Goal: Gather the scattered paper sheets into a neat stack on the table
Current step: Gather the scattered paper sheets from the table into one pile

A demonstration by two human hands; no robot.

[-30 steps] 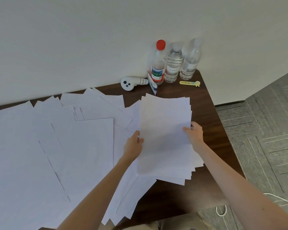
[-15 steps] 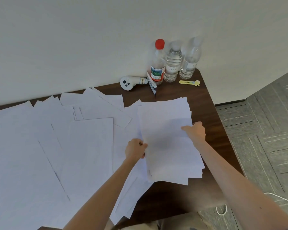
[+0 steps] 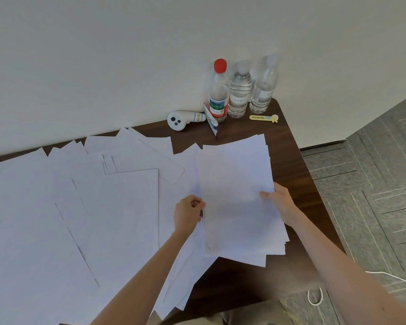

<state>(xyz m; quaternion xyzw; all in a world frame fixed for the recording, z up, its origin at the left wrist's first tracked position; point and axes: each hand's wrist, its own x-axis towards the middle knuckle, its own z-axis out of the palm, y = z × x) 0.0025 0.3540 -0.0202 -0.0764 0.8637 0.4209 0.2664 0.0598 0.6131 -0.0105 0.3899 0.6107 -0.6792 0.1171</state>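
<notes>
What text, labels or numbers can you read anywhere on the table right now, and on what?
"H013", as best it reads: handwritten tag on the white controller.
Red-capped bottle: colour label, print too blurred.
Middle bottle and right bottle: label marks too small.
Paper sheets: no print visible.

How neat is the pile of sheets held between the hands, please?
Not yet neat: the pile has edges fanning out at its lower right corner. The left hand and right hand grip its sides.

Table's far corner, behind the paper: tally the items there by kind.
Clear plastic water bottles: 3
White handheld controller: 1
Yellow plastic box cutter: 1
Small printed paper packet: 1
Total: 6
</notes>
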